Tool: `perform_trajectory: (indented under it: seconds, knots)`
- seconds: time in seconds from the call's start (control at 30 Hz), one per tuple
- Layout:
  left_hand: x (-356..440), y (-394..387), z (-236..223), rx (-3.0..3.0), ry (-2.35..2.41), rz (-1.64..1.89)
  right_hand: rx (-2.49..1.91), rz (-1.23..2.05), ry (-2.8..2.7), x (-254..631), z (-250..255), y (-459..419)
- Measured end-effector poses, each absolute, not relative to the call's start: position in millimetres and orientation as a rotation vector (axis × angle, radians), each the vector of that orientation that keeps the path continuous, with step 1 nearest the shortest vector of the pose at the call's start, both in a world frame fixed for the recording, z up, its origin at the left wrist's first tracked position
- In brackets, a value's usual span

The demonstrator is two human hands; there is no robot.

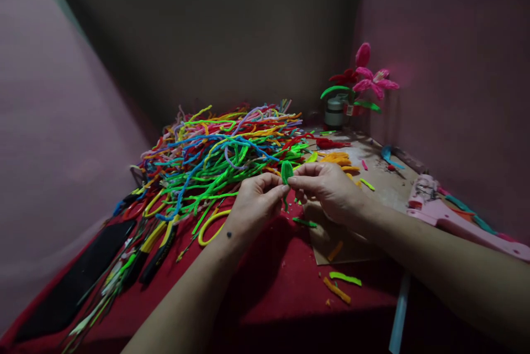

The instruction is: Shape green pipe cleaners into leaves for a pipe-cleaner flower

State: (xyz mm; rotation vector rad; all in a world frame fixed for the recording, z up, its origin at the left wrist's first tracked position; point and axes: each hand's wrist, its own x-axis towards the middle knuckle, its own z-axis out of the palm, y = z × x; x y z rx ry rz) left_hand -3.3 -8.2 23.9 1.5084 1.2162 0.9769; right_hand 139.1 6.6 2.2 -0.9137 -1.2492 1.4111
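Between my two hands stands a small green pipe-cleaner leaf (287, 172), an upright loop with a thin stem hanging below. My left hand (259, 196) pinches it from the left with thumb and forefinger. From the right, my right hand (327, 185) pinches its lower edge. Just behind my hands lies a large heap of pipe cleaners (223, 149) in many colours, green ones nearest. Orange pipe-cleaner pieces (337, 160) lie beyond my right hand.
Yellow-handled pliers (159, 243), yellow-handled scissors (213, 228) and a black flat object (78, 282) lie at left. A pink glue gun (459, 221) sits at right on brown cardboard (348, 243). A pink pipe-cleaner flower (376, 83) stands at the back. Cut scraps (345, 278) lie near the front edge.
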Motion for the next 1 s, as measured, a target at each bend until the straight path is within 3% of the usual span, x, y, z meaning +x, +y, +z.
perform_trajectory:
  seconds: [0.6, 0.87, 1.0]
  knots:
    - [4.4, -5.8, -9.3, 2.045, 1.377, 1.25, -1.132, 1.167, -1.437, 134.5, 3.3, -0.2]
    - [1.9, -5.9, -8.4, 2.355, 1.366, 1.344, -1.044, 1.396, -1.346, 132.7, 7.0, -4.2]
    - [0.1, -6.5, -11.0, 2.374, 1.3, 1.312, -1.14, 1.156, -1.51, 134.6, 8.4, -2.5]
